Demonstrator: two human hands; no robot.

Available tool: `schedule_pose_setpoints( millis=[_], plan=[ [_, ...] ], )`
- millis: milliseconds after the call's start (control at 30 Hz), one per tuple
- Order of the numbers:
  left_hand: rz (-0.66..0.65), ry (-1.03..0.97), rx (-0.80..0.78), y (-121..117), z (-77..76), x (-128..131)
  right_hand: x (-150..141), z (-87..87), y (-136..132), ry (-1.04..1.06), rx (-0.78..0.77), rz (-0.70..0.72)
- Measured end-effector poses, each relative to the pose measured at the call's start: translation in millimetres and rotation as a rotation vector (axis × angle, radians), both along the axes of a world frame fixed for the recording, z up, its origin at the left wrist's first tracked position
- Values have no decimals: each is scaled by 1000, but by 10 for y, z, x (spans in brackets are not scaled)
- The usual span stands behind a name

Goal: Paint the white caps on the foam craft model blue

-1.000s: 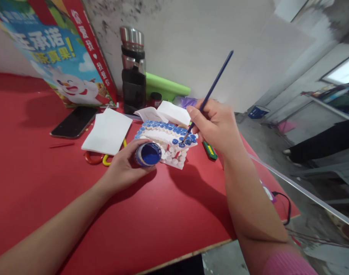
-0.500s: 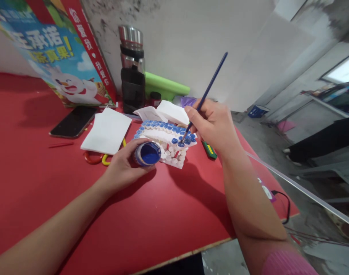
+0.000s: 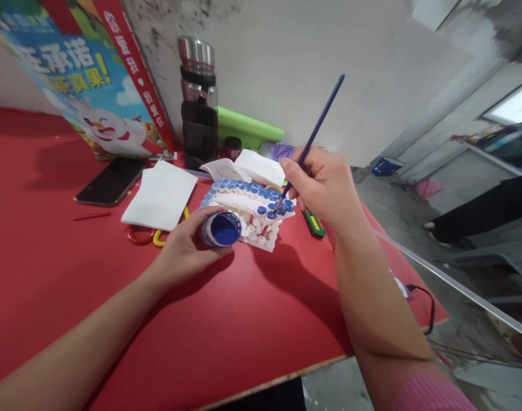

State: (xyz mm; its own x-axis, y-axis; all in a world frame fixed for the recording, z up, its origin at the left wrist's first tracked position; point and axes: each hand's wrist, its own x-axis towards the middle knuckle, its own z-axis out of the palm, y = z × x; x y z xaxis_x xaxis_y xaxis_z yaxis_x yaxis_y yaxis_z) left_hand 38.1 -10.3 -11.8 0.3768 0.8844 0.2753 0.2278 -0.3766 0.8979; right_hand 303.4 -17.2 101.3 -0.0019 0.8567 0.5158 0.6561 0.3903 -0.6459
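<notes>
The left hand was wrapped around a small, open, clear jar of blue paint; the right hand pinched a slim dark-blue paintbrush, its tip at the right end of a white model with rows of blue-topped round pieces. The model sat at the table's middle, just beyond the jar; whether they touched could not be told.

A tip of the open jar could have spilled paint over the model, and a slip of the brush could have smeared blue onto its white parts.

White paper sheets on the left and a green-cased tool on the right narrowed sideways room. The red tabletop gave more space between the forearms, down to its worn near edge.
</notes>
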Motion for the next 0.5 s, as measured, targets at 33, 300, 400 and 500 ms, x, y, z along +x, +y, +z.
schedule_pose_setpoints(
  millis=[33,300,400,500],
  plan=[
    [-3,0,0,0,-1,-1,5,0,0,-5,0,-1],
    [3,-1,0,1,-15,-2,-7,1,-7,-19,18,-2],
    [5,3,4,4,-22,-3,-22,-3,-10,-23,21,4],
    [15,2,18,8,-31,-4,-27,-9,-3,-21,36,12]
  ],
)
